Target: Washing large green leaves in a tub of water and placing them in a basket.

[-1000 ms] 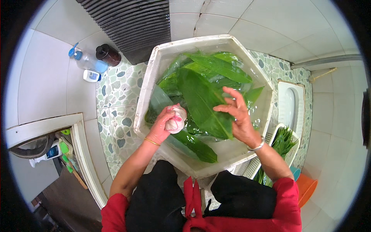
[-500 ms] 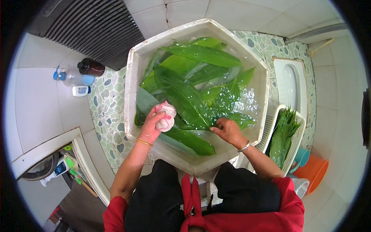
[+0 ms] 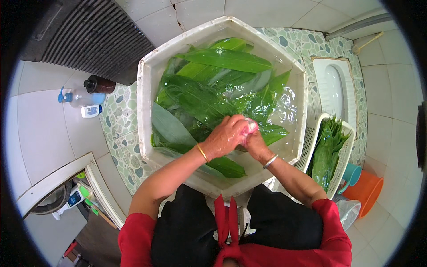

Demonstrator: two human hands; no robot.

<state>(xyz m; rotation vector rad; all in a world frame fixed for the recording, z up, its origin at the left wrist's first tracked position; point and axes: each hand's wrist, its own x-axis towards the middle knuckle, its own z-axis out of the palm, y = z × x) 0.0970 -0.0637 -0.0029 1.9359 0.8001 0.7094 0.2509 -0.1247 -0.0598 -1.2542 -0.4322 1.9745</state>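
Large green leaves (image 3: 191,95) lie in water in a white, many-sided basin (image 3: 141,107) between my knees. My left hand (image 3: 224,138) is closed around a wadded pink-and-white cloth (image 3: 251,126) over the near right part of the leaves. Right against it is my right hand (image 3: 254,144), its fingers curled at the cloth. What those fingers grip is hidden by the left hand. A broad leaf runs from the far left down to beneath both hands. Closest to my lap, another leaf (image 3: 227,167) floats below my left wrist.
At the right, a white slotted basket (image 3: 307,147) holds more leaves (image 3: 327,155), beside a teal mug (image 3: 351,173) and an orange bucket (image 3: 369,193). A squat toilet (image 3: 333,89) is set in the floor. Bottles (image 3: 82,97) stand at left, near a black ribbed panel (image 3: 98,42).
My left hand has carried the cloth rightward across the basin to meet my right hand. My right hand, earlier pinching a leaf's end, stays in nearly the same place.
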